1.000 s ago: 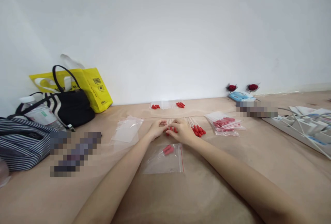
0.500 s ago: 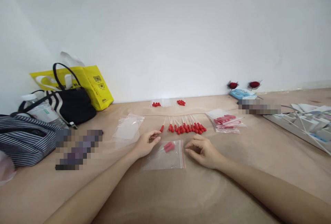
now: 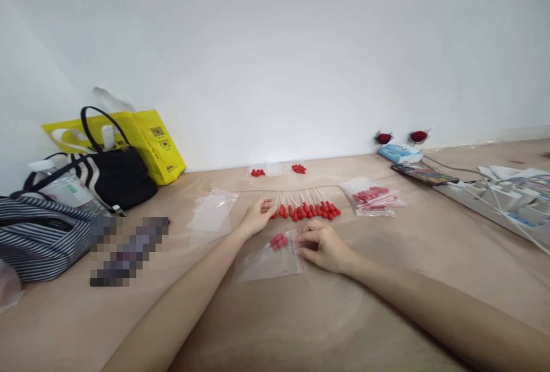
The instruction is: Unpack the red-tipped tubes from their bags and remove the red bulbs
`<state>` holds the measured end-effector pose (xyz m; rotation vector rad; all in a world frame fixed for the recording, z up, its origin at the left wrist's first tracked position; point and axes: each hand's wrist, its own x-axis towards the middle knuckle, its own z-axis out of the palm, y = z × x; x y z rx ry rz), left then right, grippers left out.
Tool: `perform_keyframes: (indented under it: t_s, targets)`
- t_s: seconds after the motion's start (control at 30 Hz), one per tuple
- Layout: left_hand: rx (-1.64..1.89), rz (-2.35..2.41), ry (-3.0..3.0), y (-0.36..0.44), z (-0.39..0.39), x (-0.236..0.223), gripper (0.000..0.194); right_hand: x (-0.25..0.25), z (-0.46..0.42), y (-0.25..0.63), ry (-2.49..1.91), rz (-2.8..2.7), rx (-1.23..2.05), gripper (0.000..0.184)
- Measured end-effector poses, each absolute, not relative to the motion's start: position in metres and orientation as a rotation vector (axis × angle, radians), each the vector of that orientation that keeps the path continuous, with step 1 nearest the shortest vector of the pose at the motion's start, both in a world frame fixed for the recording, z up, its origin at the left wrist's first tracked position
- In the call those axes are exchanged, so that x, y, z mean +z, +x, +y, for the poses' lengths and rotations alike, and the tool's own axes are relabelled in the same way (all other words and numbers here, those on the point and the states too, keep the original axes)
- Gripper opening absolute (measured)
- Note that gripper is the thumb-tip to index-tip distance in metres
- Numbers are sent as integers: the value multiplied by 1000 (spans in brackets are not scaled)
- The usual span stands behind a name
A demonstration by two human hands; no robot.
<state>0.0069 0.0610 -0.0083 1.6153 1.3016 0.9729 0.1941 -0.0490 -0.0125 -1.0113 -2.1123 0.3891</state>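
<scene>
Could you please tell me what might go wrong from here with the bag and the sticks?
The red heads inside the bag lie near its red-lined edge, by the right hand. If that edge is open, which I cannot tell, tilting might spill them.

The left hand is at the left end of the row of sticks, so a slip could scatter it.

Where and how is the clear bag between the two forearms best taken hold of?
Pinch the clear bag by its red-lined edge, probably coming from the right: that thin side faces the right hand, and the red pieces inside lie left of it.
</scene>
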Motion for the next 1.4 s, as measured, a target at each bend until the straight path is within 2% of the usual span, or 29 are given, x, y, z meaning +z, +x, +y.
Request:
perform_keyframes:
  t_s: [0.3,0.6,0.93,1.1,1.2,1.3,1.4]
  targets:
    - [968,1320,1358,1,59,-3,25,-11,-49,194,-945,-2121,513,26]
    - [934,1218,1292,15,45,3,11,-6,-52,193,-888,-2202,499,18]
    - [997,1274,1466,-3,47,-3,23,-8,-52,193,-845,-2228,486,16]
    - [1067,1291,1695,-19,16,7,25,-8,-51,195,-919,-2233,498,19]
    - [855,1146,2131,-33,-15,12,25,-6,-51,196,-934,-2235,525,31]
    - [616,1049,2271,-41,-38,12,40,-3,-51,196,-927,-2260,563,41]
    - [540,1035,2311,-39,-44,10,49,-3,-50,193,-936,-2306,575,46]
